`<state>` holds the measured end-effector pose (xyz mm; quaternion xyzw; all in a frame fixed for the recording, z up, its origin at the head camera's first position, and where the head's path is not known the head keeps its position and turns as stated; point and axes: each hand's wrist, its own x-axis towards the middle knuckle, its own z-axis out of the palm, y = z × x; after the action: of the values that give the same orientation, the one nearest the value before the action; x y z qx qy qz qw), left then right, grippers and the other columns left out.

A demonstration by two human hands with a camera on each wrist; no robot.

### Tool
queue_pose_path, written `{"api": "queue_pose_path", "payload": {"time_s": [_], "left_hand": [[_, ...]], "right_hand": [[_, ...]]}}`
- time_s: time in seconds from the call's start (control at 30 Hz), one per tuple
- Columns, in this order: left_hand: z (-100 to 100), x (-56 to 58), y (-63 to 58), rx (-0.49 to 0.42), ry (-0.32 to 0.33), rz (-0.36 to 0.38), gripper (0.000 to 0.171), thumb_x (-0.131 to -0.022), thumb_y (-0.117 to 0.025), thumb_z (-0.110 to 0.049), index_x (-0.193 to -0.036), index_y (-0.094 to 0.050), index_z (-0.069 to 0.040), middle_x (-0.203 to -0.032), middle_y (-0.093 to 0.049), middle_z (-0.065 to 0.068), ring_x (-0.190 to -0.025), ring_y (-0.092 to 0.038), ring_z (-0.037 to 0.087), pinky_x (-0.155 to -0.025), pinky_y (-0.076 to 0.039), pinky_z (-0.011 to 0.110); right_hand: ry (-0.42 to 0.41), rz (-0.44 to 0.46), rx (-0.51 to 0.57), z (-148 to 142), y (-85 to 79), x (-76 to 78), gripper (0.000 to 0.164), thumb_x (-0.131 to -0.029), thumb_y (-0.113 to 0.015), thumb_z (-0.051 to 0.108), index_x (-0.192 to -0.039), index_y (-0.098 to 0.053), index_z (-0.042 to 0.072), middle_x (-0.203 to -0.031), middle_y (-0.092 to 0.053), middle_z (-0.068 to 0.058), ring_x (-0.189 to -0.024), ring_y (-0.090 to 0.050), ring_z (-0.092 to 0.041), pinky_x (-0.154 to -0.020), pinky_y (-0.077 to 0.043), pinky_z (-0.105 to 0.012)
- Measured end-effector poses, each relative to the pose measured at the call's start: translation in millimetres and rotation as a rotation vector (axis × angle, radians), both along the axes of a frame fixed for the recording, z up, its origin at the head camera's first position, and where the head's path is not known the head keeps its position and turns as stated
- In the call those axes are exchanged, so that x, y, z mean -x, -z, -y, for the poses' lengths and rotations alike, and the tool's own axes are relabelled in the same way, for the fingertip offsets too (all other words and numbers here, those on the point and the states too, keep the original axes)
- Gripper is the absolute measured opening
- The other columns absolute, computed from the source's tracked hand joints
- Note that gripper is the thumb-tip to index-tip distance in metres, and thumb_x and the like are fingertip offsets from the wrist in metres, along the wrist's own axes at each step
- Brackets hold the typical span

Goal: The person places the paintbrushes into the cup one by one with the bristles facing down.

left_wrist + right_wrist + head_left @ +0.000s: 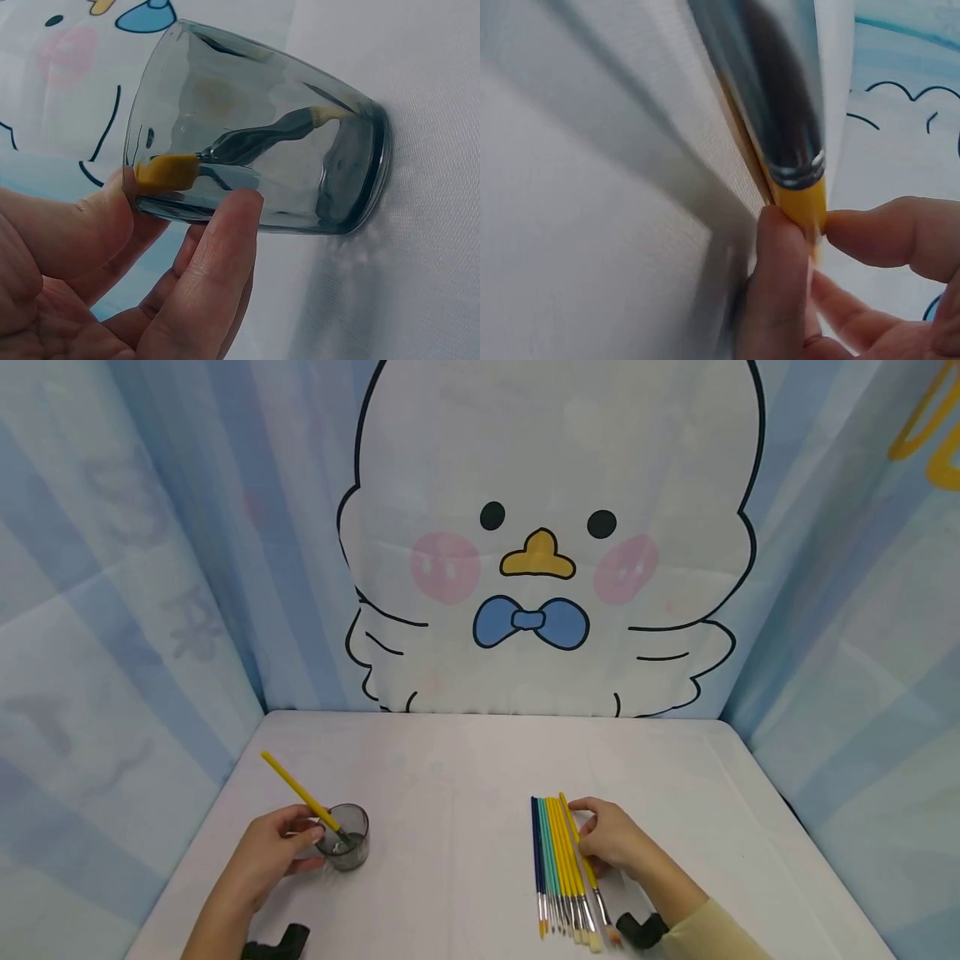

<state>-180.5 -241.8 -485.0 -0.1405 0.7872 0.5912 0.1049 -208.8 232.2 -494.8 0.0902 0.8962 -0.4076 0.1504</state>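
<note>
We look down on a white cloth-covered table (465, 777) backed by a printed curtain showing a white cartoon chick with a blue bow tie (531, 623). At lower left, our left hand (264, 857) wraps thumb and fingers around the side of a small smoky-grey glass tumbler (347, 837) standing upright on the table; we judge this grip to steady the tumbler, since a yellow-handled paintbrush (303, 793) leans in it, bristles down against the bottom and handle slanting up and to the left past the rim. The left wrist view confirms the fingers (217, 262) pressed to the glass wall and the brush's metal ferrule inside. At lower right, a row of slim paintbrushes with dark blue, teal and yellow handles (557, 868) lies side by side on the table, bristles toward us, well apart from the tumbler. Our right hand (615, 842) rests at the right edge of this row and pinches the outermost yellow-handled brush (581, 847), which sits slightly askew from its neighbours, suggesting it is being separated from them. The right wrist view shows thumb and fingertips (780, 255) closed on its yellow shaft just below the ferrule. A pale yellow sleeve (712, 935) covers the right forearm.
</note>
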Motion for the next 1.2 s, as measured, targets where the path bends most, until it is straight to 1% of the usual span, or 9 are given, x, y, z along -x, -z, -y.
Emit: {"api": "queue_pose_path", "payload": {"time_s": [0.1,0.23,0.53,0.73,0.87,1.03,1.2], "left_hand": [[0.2,0.1,0.5,-0.001,0.003,0.000,0.041,-0.108,-0.062,-0.004,-0.147,-0.056,0.008,-0.129,-0.061,0.023,-0.105,-0.069,0.022,-0.083,-0.073,0.038],[-0.1,0.1,0.6,0.005,0.004,0.000,0.042,-0.108,-0.062,-0.004,-0.148,-0.056,0.008,-0.130,-0.060,0.024,-0.106,-0.069,0.023,-0.083,-0.073,0.038],[-0.9,0.6,1.2,0.010,-0.003,0.001,0.043,-0.108,-0.063,-0.004,-0.148,-0.056,0.007,-0.131,-0.060,0.026,-0.108,-0.071,0.025,-0.082,-0.073,0.038],[-0.7,0.9,1.3,0.015,-0.005,-0.002,0.042,-0.107,-0.064,-0.004,-0.148,-0.057,0.006,-0.131,-0.060,0.026,-0.109,-0.070,0.026,-0.082,-0.073,0.038],[-0.7,1.2,1.9,0.017,-0.004,-0.003,0.042,-0.107,-0.064,-0.004,-0.147,-0.057,0.006,-0.130,-0.061,0.025,-0.109,-0.070,0.026,-0.082,-0.073,0.038],[-0.5,1.1,1.8,0.015,-0.006,-0.004,0.042,-0.107,-0.064,-0.004,-0.147,-0.057,0.006,-0.129,-0.061,0.024,-0.108,-0.069,0.025,-0.082,-0.073,0.038],[-0.7,1.0,1.1,0.017,-0.006,-0.008,0.041,-0.108,-0.063,-0.003,-0.147,-0.057,0.007,-0.129,-0.061,0.025,-0.108,-0.068,0.025,-0.082,-0.073,0.039]], "right_hand": [[0.004,-0.019,0.040,2.0,-1.8,1.0,0.076,-0.078,-0.075,-0.008,-0.151,-0.058,0.009,-0.089,-0.060,-0.010,-0.063,-0.057,-0.024,-0.050,-0.057,-0.026],[0.004,-0.036,0.084,7.1,-5.4,2.8,0.078,-0.078,-0.074,-0.008,-0.151,-0.058,0.012,-0.094,-0.059,-0.011,-0.068,-0.056,-0.024,-0.053,-0.059,-0.028],[-0.028,-0.109,0.241,14.7,-12.8,6.0,0.078,-0.081,-0.075,-0.004,-0.154,-0.057,0.018,-0.105,-0.060,-0.014,-0.083,-0.062,-0.025,-0.063,-0.067,-0.032],[-0.024,-0.138,0.332,18.0,-18.1,12.3,0.076,-0.083,-0.074,-0.002,-0.154,-0.056,0.019,-0.108,-0.060,-0.014,-0.081,-0.064,-0.024,-0.067,-0.069,-0.031],[-0.021,-0.175,0.378,24.1,-21.8,16.5,0.074,-0.087,-0.072,-0.001,-0.155,-0.055,0.019,-0.109,-0.060,-0.013,-0.079,-0.064,-0.023,-0.070,-0.070,-0.031],[-0.032,-0.217,0.453,38.1,-27.6,22.7,0.072,-0.091,-0.071,-0.002,-0.157,-0.053,0.019,-0.110,-0.060,-0.013,-0.082,-0.066,-0.023,-0.072,-0.072,-0.035],[-0.034,-0.234,0.495,55.2,-29.5,29.1,0.071,-0.093,-0.072,-0.002,-0.156,-0.054,0.025,-0.111,-0.060,-0.013,-0.084,-0.066,-0.023,-0.073,-0.071,-0.032]]}}
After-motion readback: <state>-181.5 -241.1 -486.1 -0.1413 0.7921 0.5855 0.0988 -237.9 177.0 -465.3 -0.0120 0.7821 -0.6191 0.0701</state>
